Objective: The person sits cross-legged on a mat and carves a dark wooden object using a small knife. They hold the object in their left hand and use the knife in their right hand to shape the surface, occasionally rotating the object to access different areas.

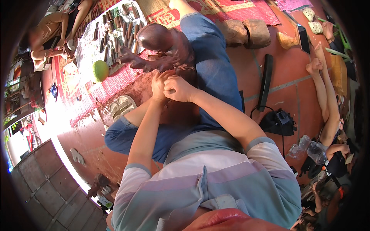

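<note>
A dark reddish-brown wood carving (175, 48), with a rounded, shiny top and a branching arm to the left, rests between my legs. At its near edge my left hand (158, 85) is closed, its fingertips against the wood. My right hand (179, 88) is balled up right beside it, touching the left. Whatever either hand grips is hidden by the fingers. Beyond the carving to the left, many wooden-handled carving tools (126, 32) lie on a white sheet (86, 50).
A green round fruit (100, 71) sits by the sheet. Sandals (122, 107) lie near my left knee. Right of my leg are wood blocks (258, 34), a long black bar (265, 81) and a black corded device (283, 117). Another person (52, 29) works at far left; bare legs (325, 92) stretch at right.
</note>
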`<state>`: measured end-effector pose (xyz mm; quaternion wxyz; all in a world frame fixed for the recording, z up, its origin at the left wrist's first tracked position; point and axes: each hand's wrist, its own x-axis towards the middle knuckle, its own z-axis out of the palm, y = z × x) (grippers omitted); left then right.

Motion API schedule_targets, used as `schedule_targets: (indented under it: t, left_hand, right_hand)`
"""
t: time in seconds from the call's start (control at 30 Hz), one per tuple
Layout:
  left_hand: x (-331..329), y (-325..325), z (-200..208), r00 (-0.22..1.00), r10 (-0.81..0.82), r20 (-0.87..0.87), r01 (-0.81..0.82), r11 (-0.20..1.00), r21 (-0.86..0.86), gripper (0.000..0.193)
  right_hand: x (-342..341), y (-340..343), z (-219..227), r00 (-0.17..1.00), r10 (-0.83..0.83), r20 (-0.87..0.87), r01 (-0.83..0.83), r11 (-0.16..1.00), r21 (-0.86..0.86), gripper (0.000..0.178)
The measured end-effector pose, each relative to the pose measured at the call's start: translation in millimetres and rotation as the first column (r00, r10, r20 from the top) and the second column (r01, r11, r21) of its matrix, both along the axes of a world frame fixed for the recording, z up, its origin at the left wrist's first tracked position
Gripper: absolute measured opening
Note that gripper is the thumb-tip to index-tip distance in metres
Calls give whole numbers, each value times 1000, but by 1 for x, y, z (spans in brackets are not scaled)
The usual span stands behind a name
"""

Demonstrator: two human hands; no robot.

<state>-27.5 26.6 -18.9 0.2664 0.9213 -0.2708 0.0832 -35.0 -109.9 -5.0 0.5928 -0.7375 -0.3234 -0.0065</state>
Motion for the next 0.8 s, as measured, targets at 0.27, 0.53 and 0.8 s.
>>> schedule_targets:
  t: [0.27, 0.53, 0.8]
  left_hand:
    - [3, 0, 2, 999, -17, -36, 16, 999, -37, 28]
    - [-4, 1, 6, 994, 32, -105, -44, 992, -115, 31]
    - [-5, 2, 6, 996, -6, -89, 10, 999, 52, 26]
  right_hand:
    - [5, 4, -2, 998, -24, 64, 22, 999, 25, 17]
    - [6, 1, 13, 996, 71, -54, -73, 996, -41, 14]
    - [2, -2, 14, 994, 60, -91, -65, 996, -53, 17]
